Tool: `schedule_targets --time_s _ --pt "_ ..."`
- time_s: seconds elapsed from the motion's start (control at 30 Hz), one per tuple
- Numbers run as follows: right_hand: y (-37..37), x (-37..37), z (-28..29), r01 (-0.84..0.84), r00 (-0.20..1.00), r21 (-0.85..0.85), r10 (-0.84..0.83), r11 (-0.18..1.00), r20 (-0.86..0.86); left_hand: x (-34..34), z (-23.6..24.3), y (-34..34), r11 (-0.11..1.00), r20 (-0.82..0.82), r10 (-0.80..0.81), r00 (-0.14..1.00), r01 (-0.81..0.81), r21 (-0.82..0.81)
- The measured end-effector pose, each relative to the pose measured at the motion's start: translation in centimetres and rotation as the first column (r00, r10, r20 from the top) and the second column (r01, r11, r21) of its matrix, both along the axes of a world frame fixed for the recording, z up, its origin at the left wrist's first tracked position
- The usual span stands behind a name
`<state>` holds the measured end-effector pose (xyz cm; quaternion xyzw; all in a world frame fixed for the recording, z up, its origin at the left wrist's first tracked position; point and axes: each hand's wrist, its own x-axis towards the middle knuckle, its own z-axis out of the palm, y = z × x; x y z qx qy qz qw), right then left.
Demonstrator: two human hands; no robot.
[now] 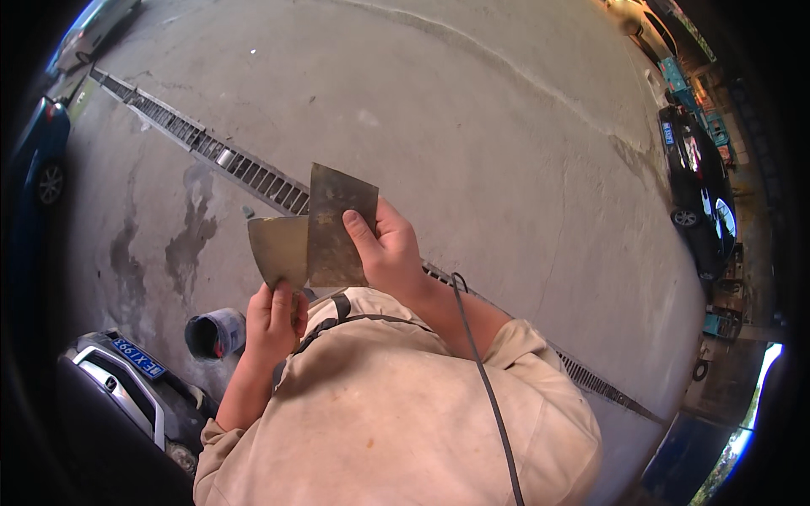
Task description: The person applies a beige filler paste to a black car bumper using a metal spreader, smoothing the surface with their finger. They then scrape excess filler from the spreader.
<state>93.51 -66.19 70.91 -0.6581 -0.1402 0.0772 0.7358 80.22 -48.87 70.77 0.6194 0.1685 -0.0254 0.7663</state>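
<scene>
My left hand [277, 316] is closed on the narrow lower end of a thin tan tapered plate [277, 249], which looks like a putty spreader. In my right hand [393, 253] is a thin dark rectangular plate [339, 190] with worn, smeared patches; my thumb lies flat on its face and the fingers are behind it. Both plates are held up in front of my waist. The dark one's left edge meets or overlaps the tan one's right edge; whether they touch cannot be told.
A dark bucket [218, 334] stands on the concrete floor to my left, near a grey car [160, 375]. A metal drain grate [219, 156] crosses the floor diagonally. A blue car [51, 152] is at far left, a black car [700, 177] at right. A dark cord [483, 371] hangs over my front.
</scene>
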Motion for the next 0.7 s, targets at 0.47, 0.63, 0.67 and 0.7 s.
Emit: schedule_targets --time_s 0.47,0.63,0.67,0.7 --pt "-0.9 2.5 1.1 0.019 0.999 0.185 -0.023 0.983 0.023 -0.4 -1.3 0.4 0.977 -0.14 -0.151 0.979 0.169 0.13" --pt "-2.1 3.8 0.6 -0.066 0.582 -0.264 0.252 0.962 0.773 0.1 -1.8 1.2 0.969 -0.187 -0.112 0.976 0.065 -0.237" --pt "-1.8 3.9 0.3 -0.075 0.393 -0.398 0.394 0.914 0.831 0.2 -1.8 1.2 0.973 -0.181 -0.111 0.977 0.069 -0.221" --pt "-1.7 3.7 0.0 -0.037 0.376 -0.415 0.397 0.909 0.837 0.4 -1.9 1.2 0.976 -0.181 -0.103 0.978 0.064 -0.208"
